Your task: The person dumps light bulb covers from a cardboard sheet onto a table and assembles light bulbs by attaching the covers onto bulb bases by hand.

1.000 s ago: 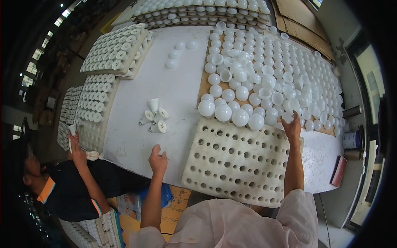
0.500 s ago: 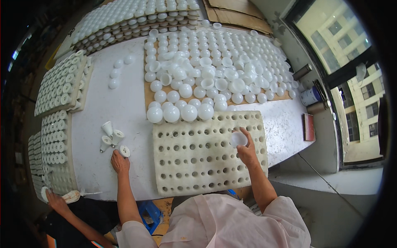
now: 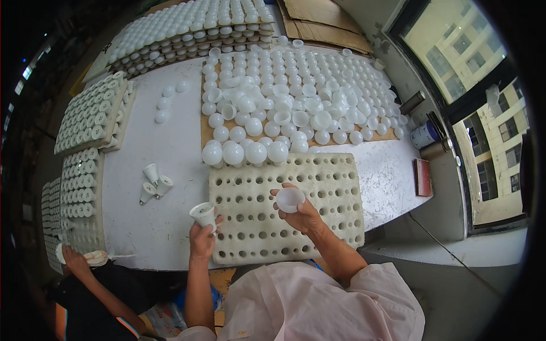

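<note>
At the left edge of the perforated foam tray (image 3: pixel 244 189), the left hand (image 3: pixel 201 243) grips a white bulb base (image 3: pixel 203 214), wide end up; over the tray's middle, the right hand (image 3: pixel 306 218) cradles a translucent bulb dome (image 3: pixel 290 200), hollow side up. Light, steady finger pressure, clear of both rims, should suit this, as the thin-looking dome could slip. Half a second ago the dome was nearer the tray's right edge, and the base sat left of the tray, beside the three other bases (image 3: pixel 165 185) there.
</note>
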